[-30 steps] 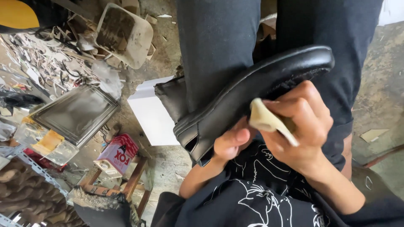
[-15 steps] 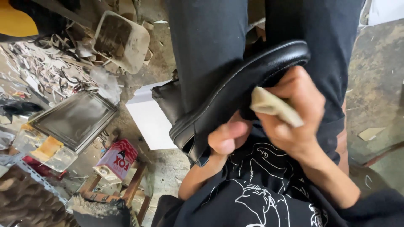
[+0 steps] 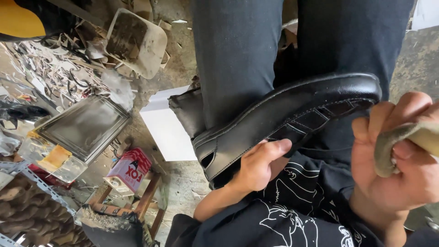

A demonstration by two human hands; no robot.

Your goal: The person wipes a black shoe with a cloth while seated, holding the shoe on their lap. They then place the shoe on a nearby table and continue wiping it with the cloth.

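Scraps and clutter cover the dusty concrete floor (image 3: 183, 183), with a grimy square tray (image 3: 84, 126), a dirty plastic tub (image 3: 137, 41) and a red tin (image 3: 128, 169) on a small wooden stool (image 3: 146, 201). Across the lap in dark jeans (image 3: 238, 59) lies a black leather shoe (image 3: 283, 119), smooth, glossy and stitched along its sole edge. Below its heel end, the left hand (image 3: 258, 167) grips it. Off its toe, apart from it, the right hand (image 3: 398, 160) is closed around a folded tan cloth (image 3: 398, 144), soft and worn.
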